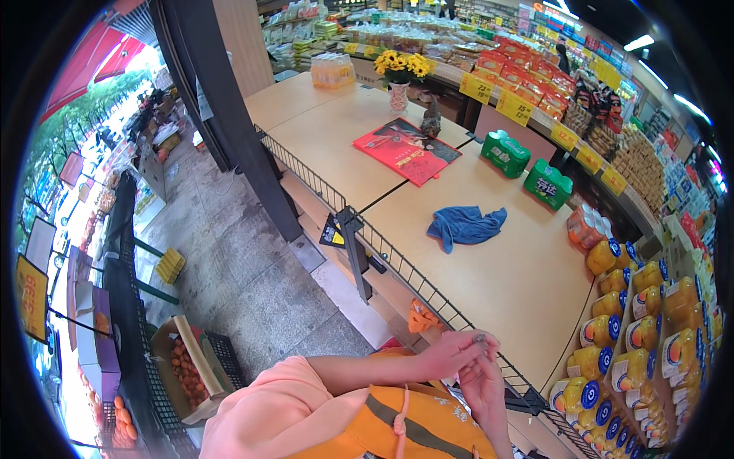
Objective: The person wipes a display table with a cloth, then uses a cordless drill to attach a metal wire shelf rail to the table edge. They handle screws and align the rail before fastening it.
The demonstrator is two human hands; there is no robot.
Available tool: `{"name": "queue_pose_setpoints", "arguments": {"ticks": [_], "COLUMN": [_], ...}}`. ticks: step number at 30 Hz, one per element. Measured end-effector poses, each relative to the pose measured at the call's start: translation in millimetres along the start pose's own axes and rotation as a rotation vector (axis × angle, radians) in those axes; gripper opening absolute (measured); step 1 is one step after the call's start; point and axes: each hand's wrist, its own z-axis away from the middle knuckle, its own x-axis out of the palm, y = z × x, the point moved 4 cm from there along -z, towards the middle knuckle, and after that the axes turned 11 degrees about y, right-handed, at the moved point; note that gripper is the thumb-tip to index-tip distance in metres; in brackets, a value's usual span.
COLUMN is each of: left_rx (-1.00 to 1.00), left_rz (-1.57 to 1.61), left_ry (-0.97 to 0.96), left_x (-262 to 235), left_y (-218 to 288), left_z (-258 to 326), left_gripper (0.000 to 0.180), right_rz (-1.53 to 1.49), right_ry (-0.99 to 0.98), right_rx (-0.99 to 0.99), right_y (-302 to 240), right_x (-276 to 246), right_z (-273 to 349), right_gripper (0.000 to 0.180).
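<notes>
- Crate of oranges [187,367] at near left on the pavement floor, wooden slat lying across it, well apart from both hands.
- Wire fence rail [397,264] runs diagonally from far left to near right along the table's near edge; hands sit right at its near end.
- Left hand [451,353] comes in from the left across the body in a pink sleeve, fingers curled, fingertips pinching a small dark-grey item [479,337]; too small to tell what it is.
- Right hand [483,386] rises from the lower edge just under the left, touching it, fingers bent up toward the same small item; cannot tell if it grips it or only steadies it.
- Small item sits at the top of the two hands, between the fingertips, just near of the rail. Long axis not readable. Left hand looks the closer one, holding it from above.
- Blue cloth [465,224] lies crumpled on the tan table [505,283], far of the hands, well apart, slightly to their right.
- Red flat book or box [407,149] farther back, then vase of yellow flowers [401,76].
- Two green drink packs [526,168] at far right of the table.
- Yellow-orange juice bottles [634,329] stacked at the right edge, near the right hand but not touching.
</notes>
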Motion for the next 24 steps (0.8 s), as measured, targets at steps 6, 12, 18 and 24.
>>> {"name": "queue_pose_setpoints", "arguments": {"ticks": [6, 12, 18, 24], "left_rx": [-0.069, -0.592, -0.541, -0.609], "left_rz": [-0.739, -0.603, -0.752, -0.945], "left_ry": [-0.437, -0.280, -0.351, -0.501], "left_x": [-100, -120, -110, -103], "left_y": [-48, -156, -210, -246], "left_z": [51, 167, 129, 89], "left_gripper": [0.033, 0.037, 0.036, 0.035], "right_rz": [0.169, -0.012, -0.075, -0.066], "right_ry": [0.074, 0.234, 0.195, 0.183], "right_rx": [0.109, 0.038, 0.115, 0.127], "right_y": [-6, -11, 9, 11], "right_x": [-47, -111, -117, -115], "right_z": [18, 31, 26, 26], "right_gripper": [0.027, 0.021, 0.023, 0.020]}}
